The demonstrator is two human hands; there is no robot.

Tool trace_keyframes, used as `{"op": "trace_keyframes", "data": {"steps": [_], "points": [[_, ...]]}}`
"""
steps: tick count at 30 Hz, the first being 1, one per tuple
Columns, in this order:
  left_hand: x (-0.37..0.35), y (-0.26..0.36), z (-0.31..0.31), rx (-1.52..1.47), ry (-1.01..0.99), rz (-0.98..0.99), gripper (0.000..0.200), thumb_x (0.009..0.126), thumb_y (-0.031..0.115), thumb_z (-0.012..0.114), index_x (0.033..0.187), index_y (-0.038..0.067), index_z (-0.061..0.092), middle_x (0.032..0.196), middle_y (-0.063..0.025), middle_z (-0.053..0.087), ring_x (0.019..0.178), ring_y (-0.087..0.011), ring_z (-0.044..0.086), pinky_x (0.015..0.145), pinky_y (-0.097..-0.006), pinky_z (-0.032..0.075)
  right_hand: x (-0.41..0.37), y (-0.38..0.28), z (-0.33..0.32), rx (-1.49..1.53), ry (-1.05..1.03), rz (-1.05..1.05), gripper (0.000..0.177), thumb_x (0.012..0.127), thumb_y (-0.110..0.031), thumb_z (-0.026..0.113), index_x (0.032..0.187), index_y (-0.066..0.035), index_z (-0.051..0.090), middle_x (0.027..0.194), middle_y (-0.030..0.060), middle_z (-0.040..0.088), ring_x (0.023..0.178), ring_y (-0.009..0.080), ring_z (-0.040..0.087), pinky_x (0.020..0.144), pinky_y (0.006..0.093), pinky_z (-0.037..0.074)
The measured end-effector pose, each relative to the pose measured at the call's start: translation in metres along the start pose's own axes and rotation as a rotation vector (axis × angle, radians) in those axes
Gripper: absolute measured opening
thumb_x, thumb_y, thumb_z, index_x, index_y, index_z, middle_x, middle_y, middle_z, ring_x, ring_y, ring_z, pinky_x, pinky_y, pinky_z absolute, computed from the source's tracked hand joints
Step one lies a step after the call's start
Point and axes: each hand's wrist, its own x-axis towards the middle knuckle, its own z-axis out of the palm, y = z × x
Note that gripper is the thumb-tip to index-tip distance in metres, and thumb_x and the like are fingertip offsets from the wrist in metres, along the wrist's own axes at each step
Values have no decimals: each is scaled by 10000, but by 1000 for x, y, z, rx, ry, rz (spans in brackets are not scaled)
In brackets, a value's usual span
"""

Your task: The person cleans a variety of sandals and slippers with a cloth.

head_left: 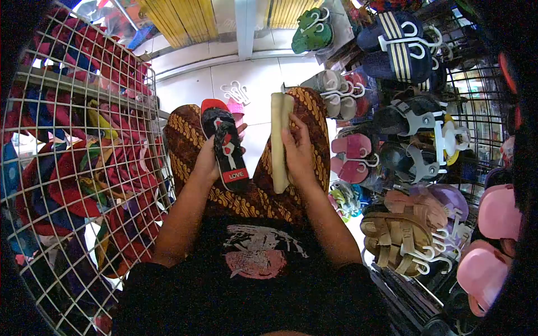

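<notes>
My left hand is wrapped round a black sandal with a red toe and a red heel patch reading LOVE. Its patterned footbed faces up, over my left thigh. My right hand grips a long, narrow cream piece about as long as the sandal, held on edge above my right thigh; its exact kind I cannot tell. A gap separates the two held items. Beyond the black sandal, a pink item lies close to white plastic hangers on the tiled floor.
A wire grid rack full of colourful footwear rises on my left. On the right hang many sandals on white hooks, among them navy striped slides, pink slides and brown strapped sandals. White floor tiles stretch ahead to a doorway.
</notes>
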Motion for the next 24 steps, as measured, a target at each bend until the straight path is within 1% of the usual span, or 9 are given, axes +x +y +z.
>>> {"op": "trace_keyframes", "data": {"steps": [5,8,9,11,15,16,18,19,24], "points": [[-1,-7,7,373,204,56,421,990,349,414,1324,93,429,939,-72,598,797,-148,603,697,-314,566,-16,-11,9,-261,-101,-372,582,833,-207,737,1340,-35,508,1299,204,535,1241,326,492,1071,447,383],[-1,-10,47,304,250,55,440,1019,381,348,1321,70,426,1142,-127,584,1090,-218,590,956,-382,503,-39,-40,24,-645,-98,-576,616,776,-191,771,1344,-111,547,1196,184,504,1123,323,533,983,421,462],[13,-25,-1,236,173,15,483,1030,431,333,1344,73,418,1222,-155,556,1211,-248,534,1059,-417,425,-42,-40,28,-624,-126,-610,617,757,-194,784,1328,-119,564,1196,191,496,1109,344,541,971,425,473],[1,-21,5,362,200,25,512,1026,461,348,1346,67,415,1193,-140,565,1135,-235,575,987,-401,483,-45,-39,34,-584,-184,-683,618,719,-199,811,1296,-137,599,1196,204,478,1083,387,556,948,431,494],[9,-13,-44,89,24,148,525,995,558,376,1109,85,572,852,-62,609,716,-185,646,606,-312,570,-53,-44,37,-803,-691,-346,668,674,-237,833,1302,-186,612,1196,198,495,1020,374,600,912,423,514],[0,0,-18,-507,-52,-10,538,987,594,365,1058,111,592,780,-55,610,675,-181,638,591,-312,564,-52,-47,33,-747,-744,-408,674,677,-237,831,1310,-187,606,1193,194,500,1024,365,602,911,424,513],[-5,23,52,12,425,285,586,953,676,356,1001,147,606,705,-26,598,602,-169,600,540,-317,539,-55,-50,24,-634,-853,-519,684,683,-236,828,1324,-191,593,1188,187,510,1032,348,607,910,425,511],[-1,46,26,67,205,237,642,912,737,364,985,151,615,729,-17,610,585,-177,580,526,-333,522,-56,-57,19,-508,-865,-468,743,696,-253,827,1373,-157,536,1224,188,519,1065,310,608,910,413,503],[2,39,15,-134,415,188,450,929,564,532,979,124,606,759,-38,579,678,-195,588,703,-450,541,-34,-3,-16,-346,-728,-267,966,735,-402,806,1476,-7,328,1275,200,553,1130,286,587,937,376,472]]}}
